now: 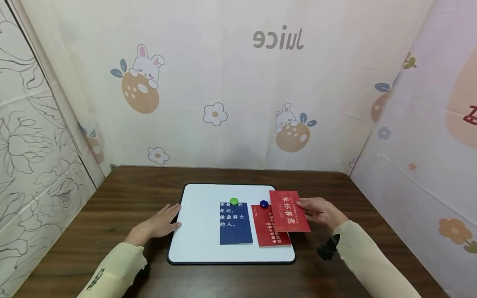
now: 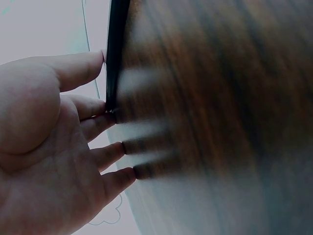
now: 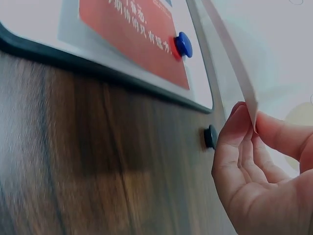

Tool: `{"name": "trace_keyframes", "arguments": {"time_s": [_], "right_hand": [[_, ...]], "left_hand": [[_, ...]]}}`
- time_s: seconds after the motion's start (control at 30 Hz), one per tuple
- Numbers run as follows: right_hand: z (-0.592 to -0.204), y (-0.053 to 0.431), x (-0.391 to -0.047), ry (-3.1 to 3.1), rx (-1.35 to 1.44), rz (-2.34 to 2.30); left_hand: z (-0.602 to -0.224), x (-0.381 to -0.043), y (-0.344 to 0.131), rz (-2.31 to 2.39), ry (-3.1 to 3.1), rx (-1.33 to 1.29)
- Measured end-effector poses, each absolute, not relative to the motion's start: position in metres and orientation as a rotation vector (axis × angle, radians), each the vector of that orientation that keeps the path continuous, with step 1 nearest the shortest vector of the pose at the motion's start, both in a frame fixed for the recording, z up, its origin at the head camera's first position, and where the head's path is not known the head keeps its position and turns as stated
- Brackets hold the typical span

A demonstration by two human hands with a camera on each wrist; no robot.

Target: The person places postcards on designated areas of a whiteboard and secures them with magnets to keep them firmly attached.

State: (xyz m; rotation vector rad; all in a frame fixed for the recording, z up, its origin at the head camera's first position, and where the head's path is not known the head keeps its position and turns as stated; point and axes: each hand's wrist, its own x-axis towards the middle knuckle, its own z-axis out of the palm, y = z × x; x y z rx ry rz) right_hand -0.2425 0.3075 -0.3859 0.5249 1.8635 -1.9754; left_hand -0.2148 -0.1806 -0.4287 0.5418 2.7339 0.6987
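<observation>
My right hand pinches a red card with white lettering by its right edge, between thumb and fingers. The card is held over the right side of a small whiteboard and overlaps another red card there. A blue round magnet sits at that lower card's top. Beside it lies a dark blue card with a green magnet at its top edge. With fingers extended, my left hand touches the board's left edge; the left wrist view shows its fingertips at the black frame.
A black magnet stands on the brown wooden table, near the right hand in the right wrist view. Behind the table hangs a patterned curtain, with more patterned cloth along both sides.
</observation>
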Motion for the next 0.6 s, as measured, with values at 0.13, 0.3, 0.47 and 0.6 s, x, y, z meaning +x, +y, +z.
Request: {"name": "trace_keyframes", "arguments": {"time_s": [0.13,0.3,0.47,0.6], "right_hand": [[-0.386,0.298,-0.246,1.852,0.512,-1.986],[-0.387,0.283,-0.250,1.853,0.508,-1.996],[-0.388,0.269,-0.253,1.836,0.474,-2.005],[-0.389,0.262,-0.255,1.823,0.465,-2.009]], "left_hand": [[-0.428,-0.214,-0.180,0.699,2.734,0.531],[-0.428,-0.213,-0.180,0.696,2.739,0.517],[-0.430,-0.213,-0.179,0.691,2.739,0.521],[-0.428,-0.213,-0.180,0.706,2.736,0.519]]}}
